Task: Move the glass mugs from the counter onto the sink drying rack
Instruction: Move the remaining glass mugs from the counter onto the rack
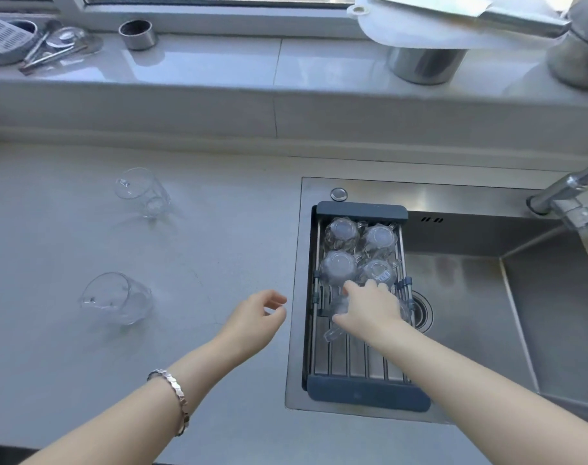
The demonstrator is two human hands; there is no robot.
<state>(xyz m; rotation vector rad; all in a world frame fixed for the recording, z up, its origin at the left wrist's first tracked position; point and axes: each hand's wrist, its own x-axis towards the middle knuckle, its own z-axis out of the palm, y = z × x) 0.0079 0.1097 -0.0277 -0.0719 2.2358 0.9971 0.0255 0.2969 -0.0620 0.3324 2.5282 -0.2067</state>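
Observation:
Two clear glass mugs stand upright on the grey counter: one far (144,193), one nearer (118,298). The dark-framed drying rack (366,389) spans the left side of the sink. Several glass mugs (341,266) sit upside down in its far half. My right hand (369,305) reaches over the rack and is closed on another clear mug (337,313), mostly hidden under my palm, with its handle showing below. My left hand (255,318) hovers over the counter just left of the rack, fingers loosely curled and holding nothing.
The steel sink basin (470,297) lies right of the rack, with a drain and a faucet (564,189) at the far right. On the window ledge behind are a metal cup (137,34), utensils, a steel pot (423,63) and a white board.

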